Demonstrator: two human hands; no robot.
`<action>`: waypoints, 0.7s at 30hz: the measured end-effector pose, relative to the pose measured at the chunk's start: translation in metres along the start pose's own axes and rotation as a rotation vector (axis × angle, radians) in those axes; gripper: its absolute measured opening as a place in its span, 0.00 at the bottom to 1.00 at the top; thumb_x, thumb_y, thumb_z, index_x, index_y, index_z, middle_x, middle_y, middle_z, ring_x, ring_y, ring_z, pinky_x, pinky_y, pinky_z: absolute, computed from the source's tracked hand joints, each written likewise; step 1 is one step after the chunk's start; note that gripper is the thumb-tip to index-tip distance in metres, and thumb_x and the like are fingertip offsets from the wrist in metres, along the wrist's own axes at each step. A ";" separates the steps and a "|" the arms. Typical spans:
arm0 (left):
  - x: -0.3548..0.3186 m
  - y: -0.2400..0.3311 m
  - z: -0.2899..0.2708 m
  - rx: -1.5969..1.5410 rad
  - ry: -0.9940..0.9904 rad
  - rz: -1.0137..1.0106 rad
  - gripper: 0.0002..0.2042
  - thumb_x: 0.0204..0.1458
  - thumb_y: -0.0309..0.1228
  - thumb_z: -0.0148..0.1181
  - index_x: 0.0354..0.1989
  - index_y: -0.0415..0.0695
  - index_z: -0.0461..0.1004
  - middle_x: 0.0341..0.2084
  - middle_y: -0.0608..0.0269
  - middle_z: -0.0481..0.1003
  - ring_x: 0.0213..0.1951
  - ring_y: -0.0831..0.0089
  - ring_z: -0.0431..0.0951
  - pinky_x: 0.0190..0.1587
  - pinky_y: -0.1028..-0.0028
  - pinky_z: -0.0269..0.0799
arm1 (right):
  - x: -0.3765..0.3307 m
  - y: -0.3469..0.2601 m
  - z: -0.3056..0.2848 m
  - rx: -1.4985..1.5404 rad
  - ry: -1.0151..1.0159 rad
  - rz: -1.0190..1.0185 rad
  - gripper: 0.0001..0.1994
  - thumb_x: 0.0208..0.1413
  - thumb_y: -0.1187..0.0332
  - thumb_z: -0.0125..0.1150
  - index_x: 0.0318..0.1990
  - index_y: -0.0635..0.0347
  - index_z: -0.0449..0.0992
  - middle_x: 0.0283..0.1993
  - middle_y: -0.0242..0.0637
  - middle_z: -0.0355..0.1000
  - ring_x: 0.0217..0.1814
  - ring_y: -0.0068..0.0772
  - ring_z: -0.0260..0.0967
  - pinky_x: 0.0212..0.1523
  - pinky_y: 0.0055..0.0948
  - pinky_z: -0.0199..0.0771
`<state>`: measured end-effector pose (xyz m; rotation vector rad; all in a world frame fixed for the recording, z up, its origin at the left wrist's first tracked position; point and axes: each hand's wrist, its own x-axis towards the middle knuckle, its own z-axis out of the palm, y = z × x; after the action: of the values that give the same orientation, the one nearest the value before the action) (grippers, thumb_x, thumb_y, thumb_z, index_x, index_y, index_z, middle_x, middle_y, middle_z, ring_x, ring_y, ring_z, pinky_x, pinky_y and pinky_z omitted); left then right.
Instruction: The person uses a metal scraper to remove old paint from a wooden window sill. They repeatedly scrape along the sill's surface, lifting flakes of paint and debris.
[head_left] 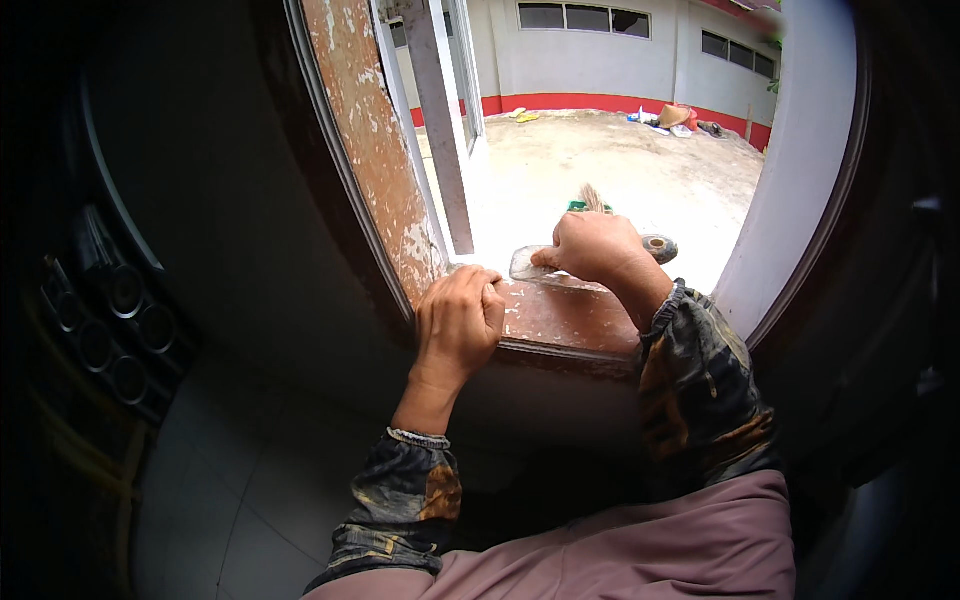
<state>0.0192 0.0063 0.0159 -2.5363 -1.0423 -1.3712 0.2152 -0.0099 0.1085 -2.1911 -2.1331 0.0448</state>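
My right hand (pixel 598 245) is closed around a scraper (pixel 528 263) above the brown window sill (pixel 560 312). Its flat, pale blade pokes out to the left of my fingers, and a dark, rounded handle end with a hole shows on the right. My left hand (pixel 458 308) rests at the sill's left corner with its fingers curled. Whatever may be in those fingers is hidden. Brown paint on the left frame post (pixel 362 130) is chipped, with whitish patches. Just beyond my right hand, pale bristles (pixel 592 198) stick up beside a green object (pixel 577 207).
A pane frame (pixel 445 120) stands outward at the left of the opening. The white right jamb (pixel 800 170) bounds the other side. Outside are bright paved ground (pixel 600 150), a white and red wall, and a heap with a woven hat (pixel 674 116). Dark round-ringed objects (pixel 125 290) stand indoors at left.
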 end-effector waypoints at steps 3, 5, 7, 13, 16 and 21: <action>0.000 -0.001 0.000 -0.002 -0.015 -0.001 0.14 0.58 0.30 0.44 0.38 0.40 0.79 0.38 0.52 0.80 0.41 0.52 0.80 0.48 0.60 0.74 | 0.000 0.001 -0.001 -0.035 0.014 0.084 0.26 0.57 0.45 0.64 0.44 0.63 0.83 0.44 0.49 0.81 0.48 0.45 0.80 0.50 0.40 0.78; -0.001 -0.001 0.001 -0.005 0.003 0.004 0.14 0.56 0.30 0.46 0.37 0.39 0.79 0.37 0.52 0.80 0.39 0.52 0.80 0.47 0.60 0.74 | 0.000 0.001 0.000 -0.004 -0.017 0.038 0.26 0.57 0.45 0.64 0.43 0.64 0.83 0.44 0.48 0.81 0.48 0.45 0.80 0.49 0.40 0.77; 0.000 -0.001 0.003 -0.011 0.049 0.025 0.13 0.54 0.30 0.48 0.36 0.38 0.79 0.34 0.51 0.79 0.37 0.53 0.80 0.46 0.59 0.74 | 0.001 -0.001 0.001 0.008 -0.016 -0.009 0.26 0.56 0.45 0.64 0.43 0.64 0.83 0.43 0.48 0.81 0.48 0.45 0.80 0.49 0.40 0.78; 0.000 -0.002 0.003 -0.022 0.034 0.030 0.13 0.54 0.30 0.48 0.36 0.38 0.80 0.33 0.51 0.79 0.37 0.53 0.80 0.46 0.58 0.74 | 0.001 0.001 0.000 -0.004 -0.021 0.019 0.26 0.57 0.45 0.63 0.42 0.64 0.83 0.44 0.48 0.81 0.48 0.46 0.80 0.49 0.40 0.78; 0.000 -0.001 0.003 -0.020 0.060 0.037 0.13 0.54 0.30 0.48 0.36 0.38 0.79 0.33 0.51 0.79 0.36 0.53 0.79 0.46 0.58 0.74 | 0.001 0.002 0.001 -0.007 0.005 0.012 0.26 0.56 0.45 0.64 0.43 0.63 0.83 0.44 0.48 0.81 0.48 0.45 0.80 0.49 0.39 0.78; 0.001 -0.001 0.001 -0.023 0.020 0.019 0.13 0.55 0.30 0.46 0.36 0.39 0.79 0.35 0.52 0.79 0.38 0.52 0.80 0.46 0.59 0.74 | 0.001 0.001 0.001 -0.035 0.009 0.055 0.26 0.57 0.45 0.63 0.43 0.64 0.83 0.44 0.48 0.81 0.48 0.45 0.80 0.49 0.39 0.78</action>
<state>0.0201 0.0079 0.0156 -2.5361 -1.0022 -1.4087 0.2159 -0.0094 0.1078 -2.2647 -2.0844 0.0019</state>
